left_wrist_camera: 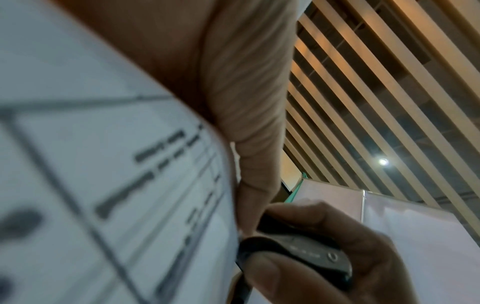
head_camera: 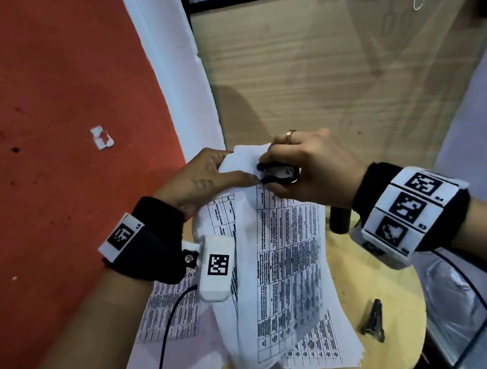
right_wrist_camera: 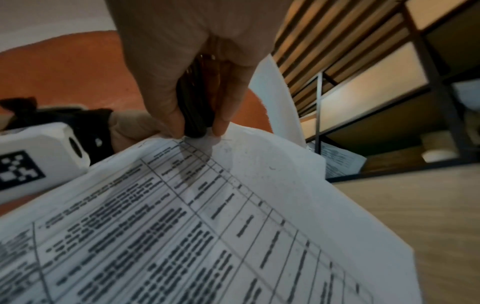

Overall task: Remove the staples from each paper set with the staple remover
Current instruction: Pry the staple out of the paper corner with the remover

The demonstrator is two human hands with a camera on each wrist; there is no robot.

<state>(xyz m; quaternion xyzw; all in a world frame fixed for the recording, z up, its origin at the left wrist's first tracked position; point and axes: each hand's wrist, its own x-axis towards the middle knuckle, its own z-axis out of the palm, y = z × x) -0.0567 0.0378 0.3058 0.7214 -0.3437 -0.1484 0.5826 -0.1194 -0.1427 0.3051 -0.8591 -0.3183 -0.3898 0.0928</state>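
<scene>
My left hand pinches the top corner of a printed paper set and holds it lifted above the round wooden table. My right hand grips a black staple remover, whose jaws sit against that same corner. In the left wrist view the staple remover is squeezed between thumb and fingers beside the paper set. The right wrist view shows the staple remover pressed onto the paper set at its top edge. The staple itself is hidden.
More printed sheets lie on the table under the lifted set. A second black staple remover lies on the table's right part. A dark cylinder stands behind my right wrist. A wood panel and shelves rise beyond.
</scene>
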